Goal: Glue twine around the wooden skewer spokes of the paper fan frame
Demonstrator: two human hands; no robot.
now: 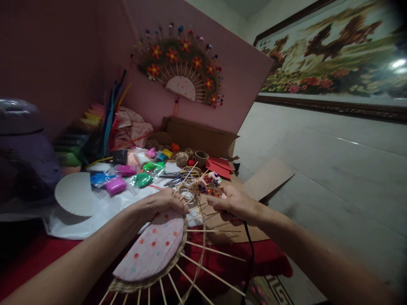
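Note:
My left hand (168,201) is closed on the upper end of a half-round craft fan (152,245). Its middle is a pale fabric half-disc with orange dots, edged with braided twine, and thin wooden sticks (210,271) spread out from that edge. A loop of twine (203,245) runs across the sticks. In my closed right hand (235,203) is a flower-patterned hot glue gun (208,188) with a small orange light. Its black cord (249,241) hangs below the hand. The glue gun's nozzle is near the sticks by my left fingers; whether it touches them I cannot tell.
Bags of coloured clay (143,178), scissors (173,174), twine balls (182,159), a tape roll (201,157) and red paper (219,167) lie behind my hands. A white paper disc (74,195) and a purple appliance (25,161) stand left. A finished flowered fan (181,67) hangs behind.

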